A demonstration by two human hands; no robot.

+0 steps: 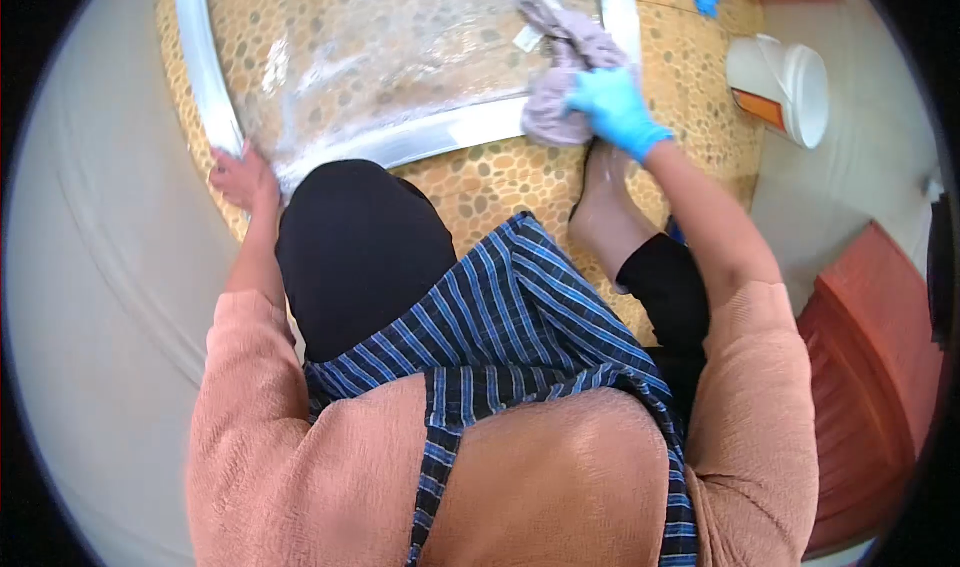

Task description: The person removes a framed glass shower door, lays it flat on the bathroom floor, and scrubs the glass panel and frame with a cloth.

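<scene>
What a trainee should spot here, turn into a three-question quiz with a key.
1. Multiple choice: what does the right hand hold?
a) a brush
b) a cloth
c) a spray bottle

2. True or false: the left hand wears a blue glove.

3. Fill in the blank: the left hand is at the near-left ____ of the silvery frame.

Key: 1. b; 2. False, the left hand is bare; 3. corner.
</scene>
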